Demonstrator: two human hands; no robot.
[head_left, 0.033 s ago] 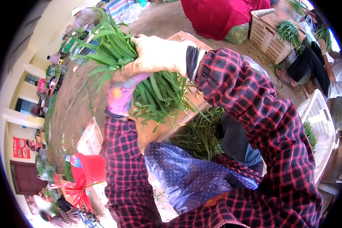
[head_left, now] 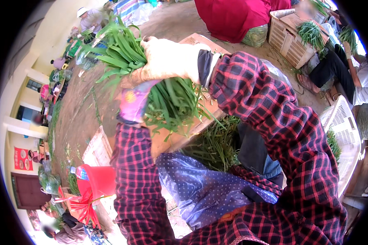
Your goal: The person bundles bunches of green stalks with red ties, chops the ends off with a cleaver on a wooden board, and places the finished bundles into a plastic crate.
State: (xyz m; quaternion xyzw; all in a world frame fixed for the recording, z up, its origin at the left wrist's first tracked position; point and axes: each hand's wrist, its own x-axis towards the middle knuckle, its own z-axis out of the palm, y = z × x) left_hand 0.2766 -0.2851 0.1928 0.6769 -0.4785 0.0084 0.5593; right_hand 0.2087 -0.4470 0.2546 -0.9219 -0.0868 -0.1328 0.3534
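Note:
Both my hands hold a thick bunch of long-leaved greens (head_left: 171,104) over a brown board (head_left: 165,146). My right hand (head_left: 167,59), in a soiled white glove, is closed around the bunch from above, and leaf ends fan out past it to the upper left, a little blurred. Below it my left hand (head_left: 133,104), in a pink and purple patterned glove, grips the same bunch from the left side. Its fingers are partly hidden behind the leaves and the other glove. More loose greens (head_left: 214,149) lie between the board and my dotted blue apron (head_left: 204,183).
A red bucket (head_left: 96,179) with red strips (head_left: 84,208) beside it stands at left. White crates (head_left: 343,141) and a cream crate (head_left: 288,43) are at right, near a seated person (head_left: 357,81). Dark red cloth (head_left: 237,18) is at the back.
The leaf ends have swung slightly, and the bunch has shifted a little. My left hand and forearm have moved slightly right; my right hand still grips the greens.

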